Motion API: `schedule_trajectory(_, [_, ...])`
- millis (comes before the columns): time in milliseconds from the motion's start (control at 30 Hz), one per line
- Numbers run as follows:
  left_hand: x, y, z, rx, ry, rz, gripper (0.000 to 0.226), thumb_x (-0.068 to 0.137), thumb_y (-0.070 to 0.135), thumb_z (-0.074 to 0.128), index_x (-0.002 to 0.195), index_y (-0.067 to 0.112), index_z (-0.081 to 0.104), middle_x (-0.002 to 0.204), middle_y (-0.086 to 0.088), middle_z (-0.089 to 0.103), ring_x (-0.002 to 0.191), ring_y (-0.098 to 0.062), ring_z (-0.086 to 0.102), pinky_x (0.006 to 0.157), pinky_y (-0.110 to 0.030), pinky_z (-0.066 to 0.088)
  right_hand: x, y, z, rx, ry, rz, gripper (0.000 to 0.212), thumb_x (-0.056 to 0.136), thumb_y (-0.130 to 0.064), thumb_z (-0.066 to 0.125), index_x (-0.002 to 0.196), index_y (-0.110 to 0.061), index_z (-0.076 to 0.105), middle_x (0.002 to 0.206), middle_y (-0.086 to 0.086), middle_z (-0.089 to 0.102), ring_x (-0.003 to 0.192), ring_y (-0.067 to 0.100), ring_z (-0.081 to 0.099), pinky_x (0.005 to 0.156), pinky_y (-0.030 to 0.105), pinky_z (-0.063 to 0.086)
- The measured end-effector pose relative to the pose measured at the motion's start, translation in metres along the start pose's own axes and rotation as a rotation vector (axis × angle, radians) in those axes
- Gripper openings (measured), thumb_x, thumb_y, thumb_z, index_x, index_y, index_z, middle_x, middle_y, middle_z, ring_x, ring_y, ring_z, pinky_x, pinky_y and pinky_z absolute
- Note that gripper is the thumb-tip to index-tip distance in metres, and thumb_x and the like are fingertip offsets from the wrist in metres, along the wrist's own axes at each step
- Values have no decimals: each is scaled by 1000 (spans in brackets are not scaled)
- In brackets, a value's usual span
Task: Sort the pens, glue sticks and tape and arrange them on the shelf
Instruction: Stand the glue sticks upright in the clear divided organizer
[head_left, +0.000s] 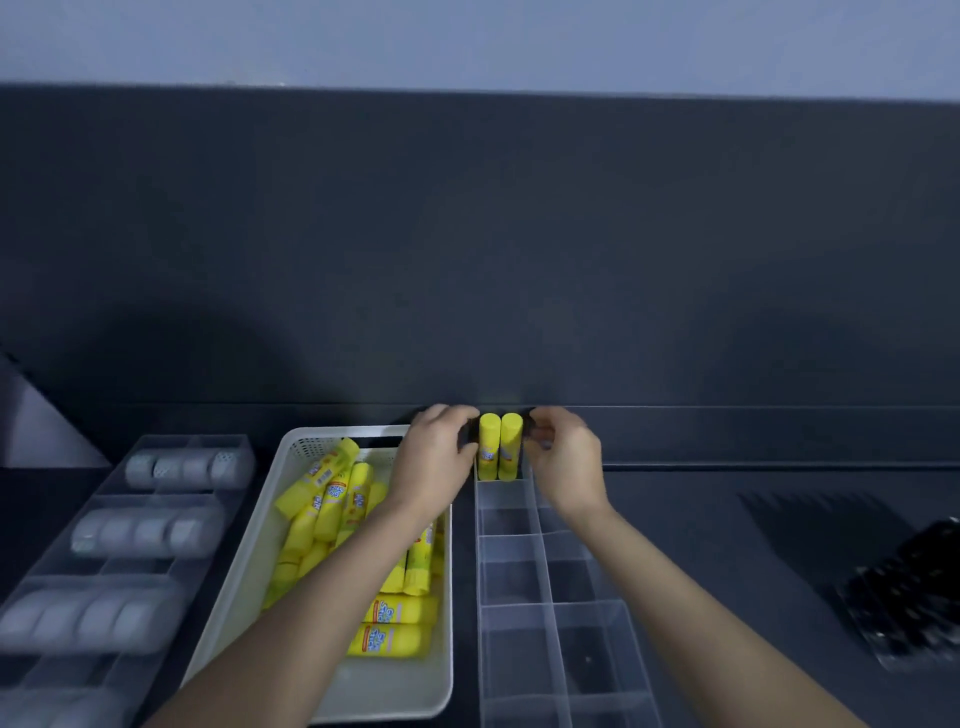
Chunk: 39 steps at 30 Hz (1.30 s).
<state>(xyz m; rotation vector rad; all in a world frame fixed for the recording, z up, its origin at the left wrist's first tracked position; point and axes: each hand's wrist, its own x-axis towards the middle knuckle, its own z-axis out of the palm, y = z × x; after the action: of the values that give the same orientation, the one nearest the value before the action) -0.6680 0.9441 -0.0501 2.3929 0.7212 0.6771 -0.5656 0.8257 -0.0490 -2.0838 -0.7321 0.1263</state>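
Two yellow glue sticks (500, 446) stand upright side by side in the far compartment of a clear divided organizer (540, 603). My left hand (434, 462) reaches over the basket and curls its fingers against the left stick. From the other side, my right hand (563, 462) pinches the right stick with curled fingers. A white basket (249, 577) left of the organizer holds several more yellow glue sticks (332, 499) lying loose. Grey tape rolls (189, 467) sit in rows in a clear tray at the far left. Black pens (914, 597) lie in a tray at the right.
Everything rests on a dark shelf surface (727, 519) with a low ledge and a dark back panel (467, 260) right behind the organizer. The organizer's nearer compartments hold nothing.
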Motion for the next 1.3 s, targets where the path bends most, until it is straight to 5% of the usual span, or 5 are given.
schedule_trajectory(367, [-38, -68, -87, 586, -162, -262, 27, 92, 18, 52, 118, 11, 53, 119, -12, 56, 109, -33, 54, 82, -39, 46, -36, -55, 26, -43, -61, -209, 24, 83, 5, 53, 98, -5, 69, 99, 8, 64, 85, 21, 61, 80, 29, 49])
schedule_trajectory(500, [-50, -82, -91, 532, -251, -192, 30, 92, 20, 57, 120, 11, 51, 119, -10, 60, 107, -30, 59, 80, -37, 50, -46, -64, 51, -220, -267, -322, 21, 86, -6, 55, 103, -3, 68, 108, 13, 63, 100, 27, 60, 85, 30, 45])
schedule_trajectory(833, [-91, -82, -97, 29, 43, -332, 51, 82, 4, 57, 132, 8, 47, 112, -9, 45, 105, -29, 50, 80, -23, 34, -51, -89, 95, -771, -584, -357, 43, 95, -37, 45, 129, -12, 48, 126, 12, 55, 119, 34, 46, 92, 37, 40])
schedule_trajectory(1167, [-106, -79, -87, -66, 67, -373, 23, 84, 6, 56, 97, 13, 38, 86, -7, 51, 69, -18, 46, 51, -26, 28, -41, -102, 101, -656, -833, -162, 39, 82, -40, 67, 105, -12, 54, 92, 5, 61, 96, 27, 62, 78, 33, 51])
schedule_trajectory(1300, [-107, -77, -88, -49, 53, -357, 23, 85, 6, 56, 100, 11, 39, 87, -6, 53, 75, -24, 52, 60, -33, 34, -48, -105, 95, -616, -840, -158, 45, 82, -36, 66, 112, -8, 46, 103, 7, 57, 97, 26, 56, 74, 32, 45])
